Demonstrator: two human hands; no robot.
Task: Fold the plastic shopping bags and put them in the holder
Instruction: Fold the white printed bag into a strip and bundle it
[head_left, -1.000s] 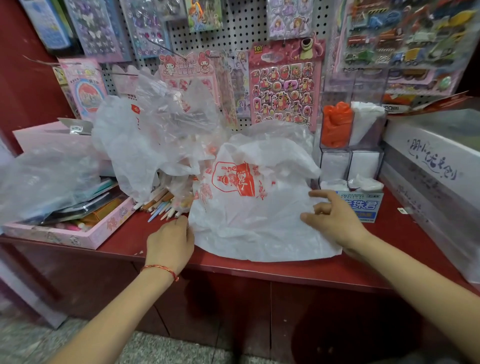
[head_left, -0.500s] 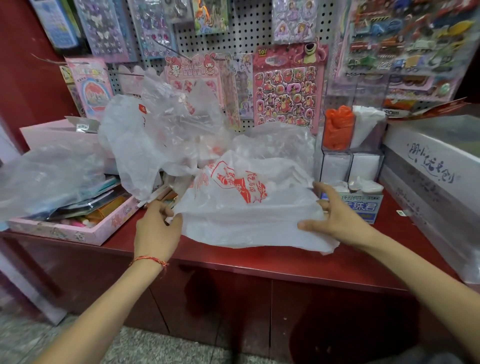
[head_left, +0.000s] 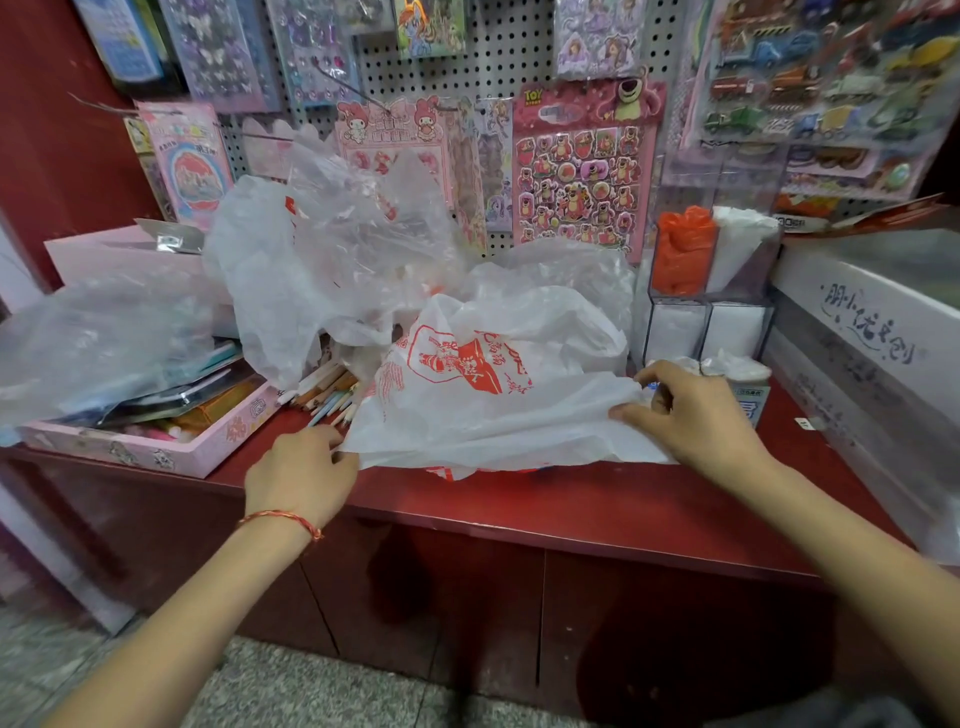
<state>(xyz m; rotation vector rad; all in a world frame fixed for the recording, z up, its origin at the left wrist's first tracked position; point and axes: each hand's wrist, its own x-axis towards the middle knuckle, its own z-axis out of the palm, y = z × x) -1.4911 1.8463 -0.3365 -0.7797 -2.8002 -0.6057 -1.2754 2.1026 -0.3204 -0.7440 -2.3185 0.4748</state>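
A white plastic bag with a red print (head_left: 483, 395) lies on the red counter (head_left: 519, 499), its near half folded back over itself. My left hand (head_left: 298, 475) pinches the bag's left edge. My right hand (head_left: 696, 415) pinches the folded edge at the right. Behind it, a heap of clear and white bags (head_left: 322, 260) stands piled up. At the back right, a clear acrylic holder (head_left: 711, 280) has an orange bag (head_left: 680, 249) and a white bag (head_left: 737, 244) in its top compartments.
A pink tray (head_left: 156, 447) of stationery under a clear bag sits at the left. Loose pencils (head_left: 327, 395) lie beside it. A small blue-print box (head_left: 750, 405) stands behind my right hand. A large white box (head_left: 872, 353) borders the right. Sticker packs hang on the pegboard (head_left: 582, 171).
Both hands lifted the bag's near edge and carried it away from me, folding the bag over itself. The bag now covers less of the counter.
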